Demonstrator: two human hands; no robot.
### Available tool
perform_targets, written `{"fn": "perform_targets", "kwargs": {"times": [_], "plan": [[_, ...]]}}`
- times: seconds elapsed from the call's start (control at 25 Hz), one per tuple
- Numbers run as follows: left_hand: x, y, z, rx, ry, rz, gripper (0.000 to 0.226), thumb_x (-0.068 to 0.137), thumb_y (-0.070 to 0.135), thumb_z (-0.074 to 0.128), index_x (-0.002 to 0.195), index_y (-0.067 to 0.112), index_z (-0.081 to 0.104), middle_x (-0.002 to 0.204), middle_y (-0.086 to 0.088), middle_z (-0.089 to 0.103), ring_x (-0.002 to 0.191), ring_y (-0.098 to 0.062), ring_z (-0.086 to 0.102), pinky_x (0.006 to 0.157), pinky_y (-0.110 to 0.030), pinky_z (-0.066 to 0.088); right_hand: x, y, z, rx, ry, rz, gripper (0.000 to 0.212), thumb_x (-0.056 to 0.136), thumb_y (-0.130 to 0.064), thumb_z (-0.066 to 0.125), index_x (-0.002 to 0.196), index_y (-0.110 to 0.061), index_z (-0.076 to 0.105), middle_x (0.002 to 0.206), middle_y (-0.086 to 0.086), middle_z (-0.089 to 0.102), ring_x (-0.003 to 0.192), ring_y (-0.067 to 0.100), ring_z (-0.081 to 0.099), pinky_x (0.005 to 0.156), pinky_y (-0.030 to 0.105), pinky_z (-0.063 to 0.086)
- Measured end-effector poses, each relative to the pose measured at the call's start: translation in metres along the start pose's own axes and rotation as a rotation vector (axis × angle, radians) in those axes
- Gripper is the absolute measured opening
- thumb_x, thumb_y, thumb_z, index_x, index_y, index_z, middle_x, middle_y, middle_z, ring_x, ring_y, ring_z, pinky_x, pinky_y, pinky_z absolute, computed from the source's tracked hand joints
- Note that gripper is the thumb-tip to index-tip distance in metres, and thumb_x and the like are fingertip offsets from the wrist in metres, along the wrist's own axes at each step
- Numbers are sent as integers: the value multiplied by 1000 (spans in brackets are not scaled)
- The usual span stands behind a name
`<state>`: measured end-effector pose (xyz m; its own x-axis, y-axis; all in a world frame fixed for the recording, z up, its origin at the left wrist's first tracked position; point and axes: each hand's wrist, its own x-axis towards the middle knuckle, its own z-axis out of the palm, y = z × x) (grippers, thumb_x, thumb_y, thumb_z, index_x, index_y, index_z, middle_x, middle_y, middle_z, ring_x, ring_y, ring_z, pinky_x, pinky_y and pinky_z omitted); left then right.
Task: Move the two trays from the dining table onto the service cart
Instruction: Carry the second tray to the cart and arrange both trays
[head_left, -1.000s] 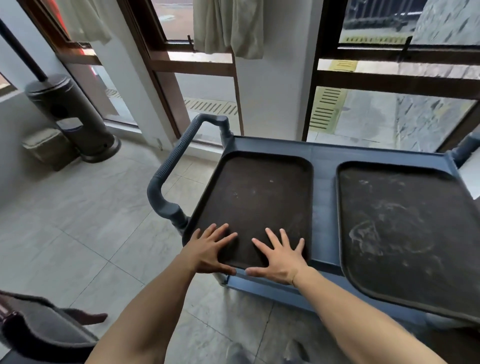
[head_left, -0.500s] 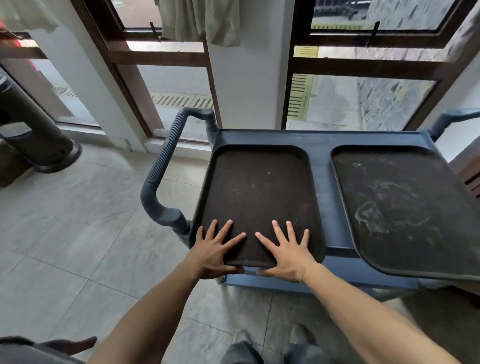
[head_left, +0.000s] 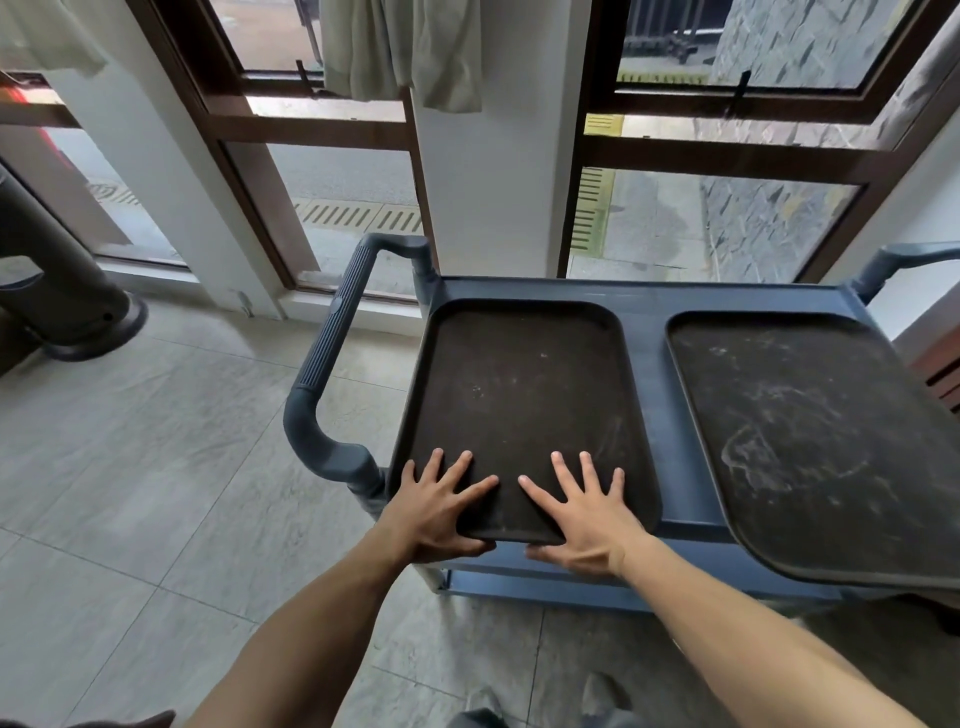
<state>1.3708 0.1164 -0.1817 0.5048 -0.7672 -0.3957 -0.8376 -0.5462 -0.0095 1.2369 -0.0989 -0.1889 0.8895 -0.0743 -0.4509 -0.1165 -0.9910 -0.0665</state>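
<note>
Two dark brown trays lie side by side on the top of the blue service cart (head_left: 645, 374). The left tray (head_left: 519, 384) sits flat, its near edge overhanging the cart's front a little. My left hand (head_left: 439, 506) and my right hand (head_left: 589, 514) both hold that near edge, fingers spread on top and thumbs under the rim. The right tray (head_left: 810, 426) is scuffed with pale marks, and its near corner sticks out well past the cart's front edge; no hand touches it.
The cart's ribbed left handle (head_left: 332, 353) juts out toward the tiled floor (head_left: 156, 467); a second handle (head_left: 904, 260) shows at the far right. Windows and a white pillar (head_left: 493, 182) stand right behind the cart. A black round-based stand (head_left: 72, 312) is at the left.
The view has swung so the cart sits more centred and square. The left tray has straightened on the cart top, and both hands have stayed on its near edge.
</note>
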Motion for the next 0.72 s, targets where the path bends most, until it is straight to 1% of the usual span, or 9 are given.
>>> {"fn": "perform_targets", "kwargs": {"times": [0.2, 0.4, 0.72], "plan": [[24, -13, -14, -6, 11, -9, 92, 77, 84, 37, 152, 51, -4, 167, -5, -5, 150, -43, -1, 115, -68, 9, 22, 13, -17, 1, 9, 2, 96, 72, -92, 24, 148, -50, -19, 163, 14, -20, 144, 50, -16, 104, 79, -1], [54, -23, -23, -10, 14, -21, 92, 78, 81, 42, 152, 51, -3, 167, -4, -4, 150, -43, -1, 115, -67, 10, 46, 31, -32, -8, 9, 6, 96, 73, -90, 28, 149, -50, -16, 163, 13, -18, 145, 50, -15, 105, 78, -1], [82, -38, -13, -13, 18, -22, 91, 79, 78, 42, 151, 52, -6, 167, -3, -8, 150, -41, -5, 116, -66, 6, 73, 38, -30, -19, 25, 12, 95, 74, -90, 28, 148, -51, -17, 163, 13, -18, 145, 50, -16, 105, 78, -1]]}}
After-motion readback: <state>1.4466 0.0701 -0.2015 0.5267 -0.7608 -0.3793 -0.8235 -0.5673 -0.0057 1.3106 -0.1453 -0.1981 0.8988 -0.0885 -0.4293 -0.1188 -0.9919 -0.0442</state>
